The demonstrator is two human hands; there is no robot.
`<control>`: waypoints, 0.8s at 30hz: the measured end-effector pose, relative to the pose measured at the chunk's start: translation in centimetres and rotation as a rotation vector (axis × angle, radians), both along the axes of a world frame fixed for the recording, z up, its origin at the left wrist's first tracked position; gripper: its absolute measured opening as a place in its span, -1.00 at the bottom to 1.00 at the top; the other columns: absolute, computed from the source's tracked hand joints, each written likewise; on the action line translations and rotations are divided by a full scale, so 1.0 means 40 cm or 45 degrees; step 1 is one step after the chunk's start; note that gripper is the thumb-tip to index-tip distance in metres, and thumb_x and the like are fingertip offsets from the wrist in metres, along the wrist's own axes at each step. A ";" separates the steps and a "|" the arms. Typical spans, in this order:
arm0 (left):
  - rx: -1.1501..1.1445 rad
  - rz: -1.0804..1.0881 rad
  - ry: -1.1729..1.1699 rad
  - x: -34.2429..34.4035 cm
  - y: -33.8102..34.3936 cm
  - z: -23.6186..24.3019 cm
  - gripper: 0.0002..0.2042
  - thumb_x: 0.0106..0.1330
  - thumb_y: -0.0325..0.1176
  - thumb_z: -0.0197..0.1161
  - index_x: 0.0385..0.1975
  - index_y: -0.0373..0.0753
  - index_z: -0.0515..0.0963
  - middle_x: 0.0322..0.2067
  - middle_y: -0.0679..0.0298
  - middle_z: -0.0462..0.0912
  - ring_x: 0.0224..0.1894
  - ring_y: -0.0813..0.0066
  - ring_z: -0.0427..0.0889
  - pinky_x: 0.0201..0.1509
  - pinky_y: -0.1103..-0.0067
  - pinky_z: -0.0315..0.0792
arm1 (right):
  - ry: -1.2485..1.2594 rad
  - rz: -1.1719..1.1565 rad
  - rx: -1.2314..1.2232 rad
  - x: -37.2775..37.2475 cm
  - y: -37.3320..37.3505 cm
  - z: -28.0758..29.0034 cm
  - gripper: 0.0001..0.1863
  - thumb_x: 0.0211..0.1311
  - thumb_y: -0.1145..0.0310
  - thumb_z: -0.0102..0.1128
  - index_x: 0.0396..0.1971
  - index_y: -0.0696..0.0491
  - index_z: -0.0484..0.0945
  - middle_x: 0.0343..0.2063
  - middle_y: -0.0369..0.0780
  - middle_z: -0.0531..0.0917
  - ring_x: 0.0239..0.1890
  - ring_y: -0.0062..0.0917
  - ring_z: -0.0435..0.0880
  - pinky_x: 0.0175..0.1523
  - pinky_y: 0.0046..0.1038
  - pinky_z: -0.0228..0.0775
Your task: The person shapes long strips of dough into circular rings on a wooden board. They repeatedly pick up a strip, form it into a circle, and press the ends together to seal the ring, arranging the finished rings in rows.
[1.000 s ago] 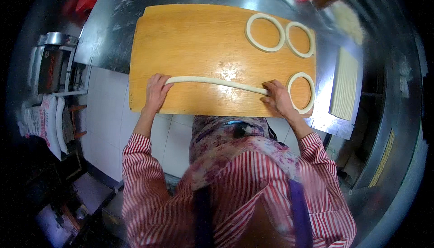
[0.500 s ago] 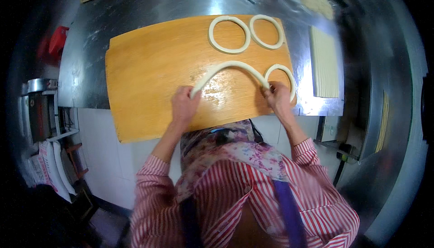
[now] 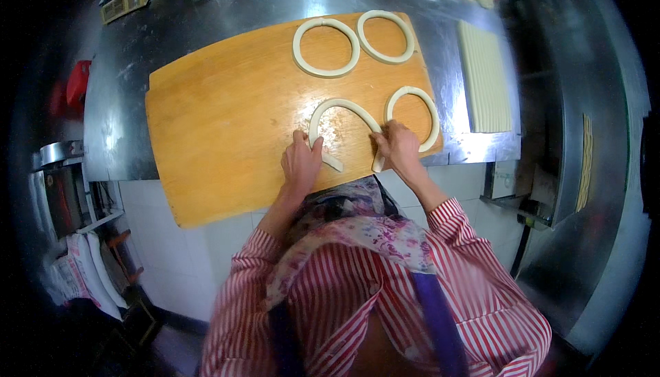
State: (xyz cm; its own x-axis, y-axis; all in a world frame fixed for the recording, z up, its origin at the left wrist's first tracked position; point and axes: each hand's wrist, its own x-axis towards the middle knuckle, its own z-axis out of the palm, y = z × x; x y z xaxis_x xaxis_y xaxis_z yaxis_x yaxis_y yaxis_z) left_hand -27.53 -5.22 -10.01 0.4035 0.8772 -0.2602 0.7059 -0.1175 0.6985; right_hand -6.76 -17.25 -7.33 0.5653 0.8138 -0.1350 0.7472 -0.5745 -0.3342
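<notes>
The right hand (image 3: pixel 400 148) seems to have its fingers clamped on the pale, rope-like dough strip (image 3: pixel 340 102), close to one end; the left hand (image 3: pixel 301 165) rests its thumb on the strip, its fingers spread apart. A moment ago the strip made a wide arch; now it curls on the yellow wooden board (image 3: pixel 227 129), its ends apart, so this loop is not closed. Just beside the right hand lies a closed pale dough ring (image 3: pixel 435 121); farther, two similar rings (image 3: pixel 331 73).

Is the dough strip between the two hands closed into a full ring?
No, the dough strip bends in an open arch, with a gap between its two ends near the front edge of the board.
</notes>
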 end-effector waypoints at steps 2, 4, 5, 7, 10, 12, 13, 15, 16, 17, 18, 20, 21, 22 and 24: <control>0.148 -0.053 0.026 0.025 0.015 0.009 -0.64 0.31 -0.20 0.33 -0.08 -0.34 0.48 -0.23 -0.10 0.66 -0.16 -0.14 0.66 -0.06 0.13 0.51 | -0.071 0.102 0.108 -0.001 0.048 0.015 -0.70 0.15 0.23 0.37 -0.31 0.13 0.54 -0.34 -0.02 0.65 -0.33 -0.09 0.70 -0.26 -0.11 0.53; 0.281 -0.132 0.016 0.051 0.041 0.014 -0.62 0.29 -0.19 0.34 -0.04 -0.31 0.49 -0.16 -0.06 0.65 -0.10 -0.11 0.65 -0.03 0.16 0.51 | -0.114 0.190 0.137 0.021 0.087 -0.006 -0.72 0.14 0.22 0.38 -0.32 0.11 0.55 -0.31 -0.03 0.63 -0.33 -0.10 0.70 -0.26 -0.12 0.53; 0.306 -0.175 -0.001 0.058 0.054 -0.010 -0.62 0.29 -0.20 0.34 -0.03 -0.30 0.48 -0.15 -0.05 0.63 -0.13 -0.12 0.66 -0.07 0.14 0.52 | -0.121 0.222 0.107 0.037 0.100 -0.046 -0.72 0.14 0.22 0.38 -0.32 0.10 0.55 -0.30 -0.03 0.63 -0.32 -0.11 0.70 -0.26 -0.12 0.53; 0.352 -0.254 -0.049 0.061 0.070 -0.079 -0.62 0.28 -0.22 0.34 -0.01 -0.28 0.46 -0.13 -0.04 0.59 -0.18 -0.14 0.68 -0.14 0.11 0.54 | -0.129 0.240 0.099 0.072 0.126 -0.072 -0.72 0.14 0.22 0.38 -0.31 0.09 0.56 -0.29 -0.04 0.62 -0.31 -0.11 0.69 -0.26 -0.13 0.53; 0.320 -0.205 0.030 0.062 0.061 -0.042 -0.63 0.27 -0.26 0.34 0.02 -0.24 0.48 -0.13 0.03 0.59 -0.15 -0.11 0.66 -0.12 0.13 0.54 | -0.054 0.204 0.190 0.102 0.113 -0.070 -0.71 0.13 0.25 0.38 -0.22 0.08 0.59 -0.27 -0.07 0.63 -0.28 -0.11 0.69 -0.23 -0.16 0.54; 0.288 -0.228 -0.163 0.038 0.051 0.016 -0.67 0.26 -0.28 0.34 -0.03 -0.24 0.52 -0.11 0.08 0.61 -0.07 -0.02 0.63 -0.01 0.16 0.49 | 0.045 0.234 0.305 0.098 0.086 -0.011 -0.70 0.13 0.29 0.37 -0.15 0.07 0.61 -0.24 -0.10 0.64 -0.24 -0.13 0.70 -0.19 -0.18 0.55; 0.268 -0.243 -0.262 0.024 0.041 0.032 -0.69 0.25 -0.29 0.33 -0.06 -0.24 0.54 -0.10 0.10 0.61 -0.03 0.02 0.62 0.05 0.17 0.47 | 0.163 0.379 0.232 0.101 0.053 0.009 -0.69 0.13 0.32 0.35 -0.12 0.07 0.61 -0.19 -0.12 0.64 -0.20 -0.15 0.70 -0.17 -0.18 0.56; 0.449 -0.634 -0.359 -0.016 0.024 0.039 -0.73 0.22 -0.32 0.34 -0.10 -0.22 0.56 -0.15 0.15 0.60 -0.04 0.07 0.60 0.08 0.21 0.45 | 0.401 0.673 0.095 0.102 -0.014 0.038 -0.65 0.12 0.37 0.33 -0.06 0.07 0.61 -0.11 -0.17 0.64 -0.14 -0.20 0.71 -0.12 -0.20 0.57; 0.534 -0.836 -0.410 -0.027 0.020 0.037 -0.74 0.21 -0.34 0.34 -0.12 -0.22 0.58 -0.17 0.17 0.59 -0.05 0.09 0.59 0.10 0.23 0.44 | 0.347 0.814 0.078 0.093 -0.033 0.035 -0.66 0.13 0.40 0.32 -0.06 0.07 0.60 -0.09 -0.18 0.64 -0.15 -0.22 0.71 -0.12 -0.22 0.57; 0.553 -0.944 -0.407 -0.030 0.021 0.030 -0.75 0.19 -0.35 0.35 -0.14 -0.21 0.58 -0.19 0.18 0.58 -0.04 0.11 0.57 0.11 0.25 0.43 | 0.285 0.958 0.058 0.085 -0.045 0.035 -0.66 0.13 0.42 0.32 -0.05 0.07 0.60 -0.08 -0.20 0.63 -0.15 -0.24 0.70 -0.12 -0.24 0.58; 0.572 -1.053 -0.403 -0.030 0.021 0.015 -0.75 0.17 -0.36 0.35 -0.16 -0.20 0.59 -0.20 0.20 0.57 -0.04 0.13 0.56 0.13 0.27 0.42 | 0.223 1.100 0.039 0.081 -0.052 0.031 -0.66 0.14 0.44 0.32 -0.05 0.08 0.59 -0.06 -0.21 0.62 -0.16 -0.26 0.70 -0.12 -0.26 0.58; 0.566 -1.143 -0.400 -0.023 0.017 -0.006 -0.75 0.13 -0.37 0.36 -0.17 -0.19 0.60 -0.21 0.21 0.56 -0.04 0.15 0.54 0.14 0.29 0.40 | 0.257 1.074 -0.029 0.081 -0.052 0.015 -0.65 0.11 0.49 0.27 -0.04 0.08 0.59 0.04 -0.23 0.58 -0.10 -0.25 0.69 -0.10 -0.23 0.58; 0.543 -1.124 -0.400 -0.014 0.011 -0.015 -0.74 0.12 -0.37 0.36 -0.17 -0.19 0.60 -0.21 0.22 0.56 -0.04 0.16 0.53 0.14 0.30 0.39 | 0.264 1.051 -0.059 0.079 -0.045 0.025 -0.65 0.11 0.49 0.28 -0.04 0.08 0.60 0.03 -0.23 0.58 -0.10 -0.25 0.69 -0.10 -0.22 0.58; 0.519 -1.105 -0.400 -0.005 0.006 -0.023 -0.73 0.10 -0.37 0.36 -0.17 -0.19 0.60 -0.20 0.22 0.55 -0.04 0.16 0.53 0.14 0.30 0.39 | 0.271 1.028 -0.090 0.075 -0.038 0.029 -0.64 0.11 0.49 0.28 -0.03 0.08 0.60 0.03 -0.22 0.58 -0.10 -0.25 0.68 -0.10 -0.22 0.58; 0.500 -1.143 -0.402 0.020 -0.008 -0.033 -0.72 0.08 -0.37 0.37 -0.17 -0.19 0.61 -0.19 0.22 0.56 -0.03 0.16 0.53 0.13 0.30 0.39 | 0.245 1.005 -0.031 0.060 -0.038 0.009 -0.67 0.13 0.48 0.24 -0.05 0.09 0.61 -0.02 -0.20 0.58 -0.14 -0.22 0.69 -0.10 -0.21 0.58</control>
State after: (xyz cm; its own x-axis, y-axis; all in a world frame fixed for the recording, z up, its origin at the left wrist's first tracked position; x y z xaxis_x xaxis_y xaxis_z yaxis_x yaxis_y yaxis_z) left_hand -26.75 -5.55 -11.34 0.9526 0.2187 0.2116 0.0359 -0.7713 0.6355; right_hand -4.38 -18.78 -6.99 -0.2087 0.9586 -0.1939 0.8658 0.0889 -0.4924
